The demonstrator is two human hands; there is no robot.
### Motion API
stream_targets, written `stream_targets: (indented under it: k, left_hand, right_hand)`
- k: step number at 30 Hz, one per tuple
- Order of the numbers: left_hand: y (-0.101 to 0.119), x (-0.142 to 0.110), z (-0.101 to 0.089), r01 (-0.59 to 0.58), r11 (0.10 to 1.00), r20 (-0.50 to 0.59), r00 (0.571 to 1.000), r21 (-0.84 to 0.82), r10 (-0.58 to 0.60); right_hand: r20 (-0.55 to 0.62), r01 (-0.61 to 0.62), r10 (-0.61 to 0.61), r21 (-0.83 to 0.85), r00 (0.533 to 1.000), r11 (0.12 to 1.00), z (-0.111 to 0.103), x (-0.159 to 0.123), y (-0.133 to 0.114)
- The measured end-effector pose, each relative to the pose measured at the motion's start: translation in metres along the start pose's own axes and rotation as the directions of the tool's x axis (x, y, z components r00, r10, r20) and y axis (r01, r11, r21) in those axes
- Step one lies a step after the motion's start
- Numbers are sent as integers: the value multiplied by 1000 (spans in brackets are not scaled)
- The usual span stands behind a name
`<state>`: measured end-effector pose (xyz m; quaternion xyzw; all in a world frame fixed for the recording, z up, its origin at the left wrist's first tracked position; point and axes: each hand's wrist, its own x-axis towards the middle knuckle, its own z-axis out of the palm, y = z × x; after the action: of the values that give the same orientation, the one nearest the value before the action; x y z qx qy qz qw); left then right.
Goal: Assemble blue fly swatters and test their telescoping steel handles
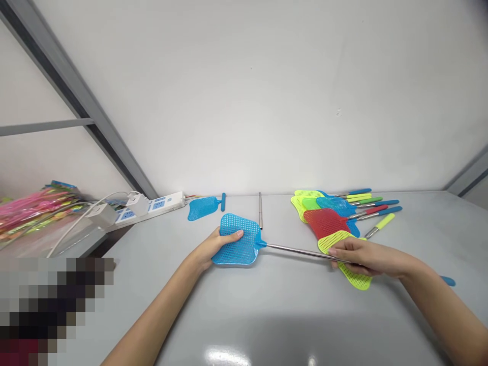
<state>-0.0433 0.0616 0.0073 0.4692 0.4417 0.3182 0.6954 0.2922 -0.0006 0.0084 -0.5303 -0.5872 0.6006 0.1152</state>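
Observation:
A blue fly swatter (pixel 238 249) with a long metal rod lies across both my hands, above the grey table. My left hand (pixel 213 246) grips its perforated head, thumb on top and fingers underneath. Farther along, my right hand (pixel 358 256) pinches the metal rod. The blue grip (pixel 448 280) shows past my right forearm, which hides part of the rod. Under my right hand is a yellow fly swatter (pixel 360 279). Just behind the held head, a loose metal rod (pixel 261 211) lies on the table. A blue swatter head (pixel 204 208) and blue handle (pixel 223 202) lie farther left.
Several fly swatters are piled at the back right, a red fly swatter (pixel 326 223) on top. A white power strip (pixel 152 208) with plugs and cables stands at the left, beside plastic-wrapped colourful items (pixel 38 211). The white wall (pixel 267 101) bounds the table's back edge.

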Motion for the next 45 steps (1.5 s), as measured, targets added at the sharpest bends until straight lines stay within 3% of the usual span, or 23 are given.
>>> stream_targets:
  k: [9,17,30,35,43,45]
  left_hand:
    - [1,0,0,36,999,23,999,9,-36]
    - [-8,4,3,-23,999,18,1000,35,23]
    - [-15,3,12,-57,997,66,996,50,53]
    - [-14,3,11,-28,999,86,996,19,26]
    - [-10,3,14,1,999,94,996,-33,2]
    - [-10,3,14,1,999,95,995,-32,2]
  right_hand:
    - [-77,69,-73,-56,994,996,9,6,-3]
    - [-99,87,-100,-124,990,988,7,10,2]
    - [133,-52,34,135,991,989,11,5,1]
    - [163,-36,12,150,987,988,14,4,-4]
    - [-12,-24,24,22,1000,999,15,3,-10]
    - [-11,11,-10,14,1000,1000,14,2,-9]
